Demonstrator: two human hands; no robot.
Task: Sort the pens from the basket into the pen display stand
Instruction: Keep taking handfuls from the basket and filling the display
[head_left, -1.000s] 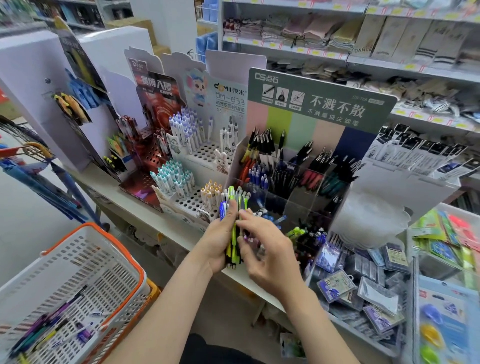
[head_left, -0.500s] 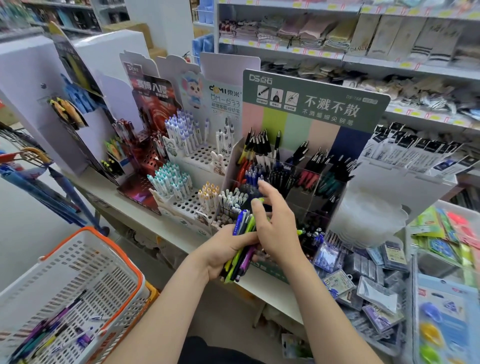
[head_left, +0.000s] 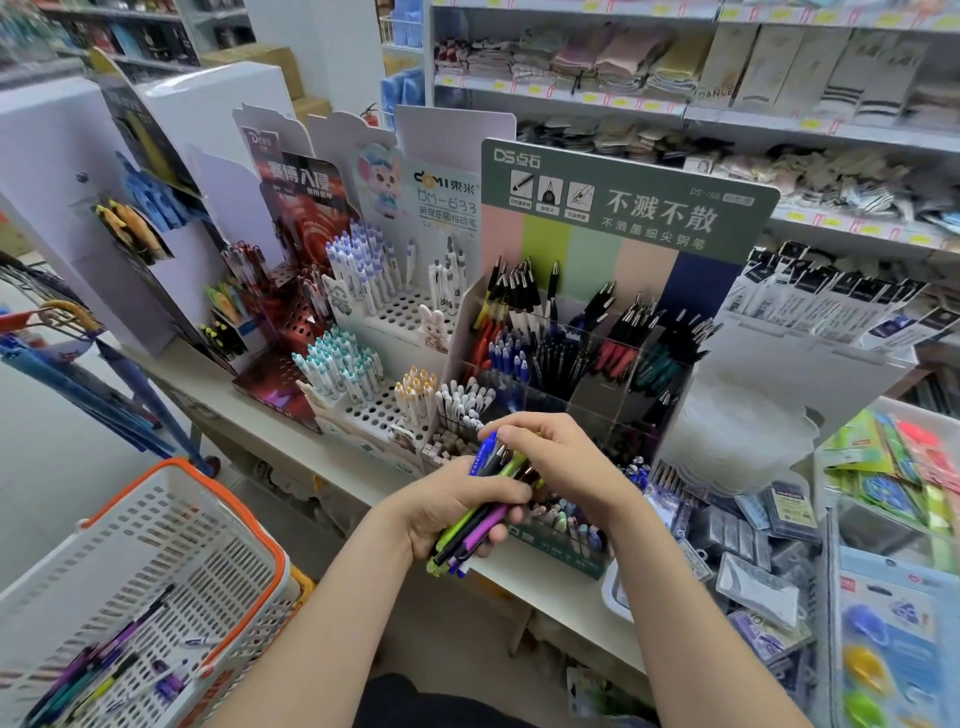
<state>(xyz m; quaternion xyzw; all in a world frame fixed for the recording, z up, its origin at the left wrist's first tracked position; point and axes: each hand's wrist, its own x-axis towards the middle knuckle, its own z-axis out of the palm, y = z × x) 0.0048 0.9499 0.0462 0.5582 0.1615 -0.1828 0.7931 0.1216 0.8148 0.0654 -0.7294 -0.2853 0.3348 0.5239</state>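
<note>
My left hand (head_left: 449, 512) grips a bundle of pens (head_left: 480, 512) in green, purple, blue and black, tilted with the tips toward me. My right hand (head_left: 563, 462) reaches over the bundle's upper end, its fingers curled round the pen tops there. Both hands hover in front of the clear compartmented pen display stand (head_left: 587, 374) with the green header, which holds black, blue and red pens. The white basket (head_left: 150, 577) with an orange rim sits at lower left, with several more pens lying in its bottom.
White perforated pen racks (head_left: 374, 374) and a red display (head_left: 291, 291) stand left of the stand on the counter (head_left: 244, 410). Packaged stationery (head_left: 769, 545) crowds the right. Shelves of textiles line the back. A blue cart (head_left: 62, 353) stands far left.
The right hand came back down from the display stand onto the top of the bundle. The left hand tilted the bundle lower and kept its grip.
</note>
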